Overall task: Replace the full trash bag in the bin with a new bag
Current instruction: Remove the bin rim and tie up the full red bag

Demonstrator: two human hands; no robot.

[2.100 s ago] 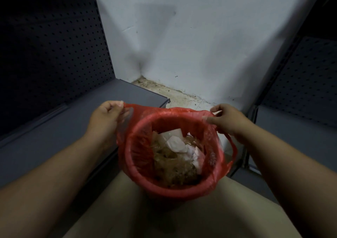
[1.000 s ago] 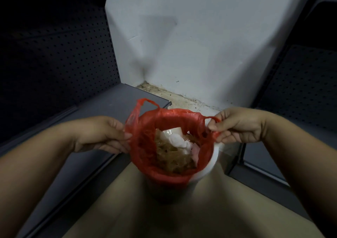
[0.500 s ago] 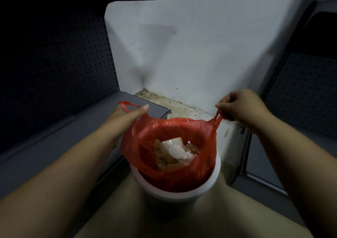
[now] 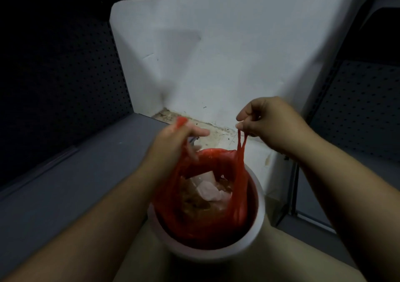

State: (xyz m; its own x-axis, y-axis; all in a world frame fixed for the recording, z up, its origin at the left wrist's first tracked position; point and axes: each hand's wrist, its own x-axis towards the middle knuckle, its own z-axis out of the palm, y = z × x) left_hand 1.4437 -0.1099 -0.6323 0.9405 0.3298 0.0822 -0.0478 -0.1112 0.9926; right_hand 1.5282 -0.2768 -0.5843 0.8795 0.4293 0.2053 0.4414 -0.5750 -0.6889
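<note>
Two bare hands, left hand [image 4: 175,139] and right hand [image 4: 268,119], pinch the handles of a full red plastic trash bag [image 4: 201,212], fingers closed, bag hanging below them, half inside the round white bin [image 4: 257,234]. No new bag visible.

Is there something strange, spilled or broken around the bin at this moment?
Nothing looks spilled or torn. The red bag hangs inside the white bin, its handles stretched thin by the left hand and right hand. Only the floor strip at the wall's foot looks grimy and stained.
</note>
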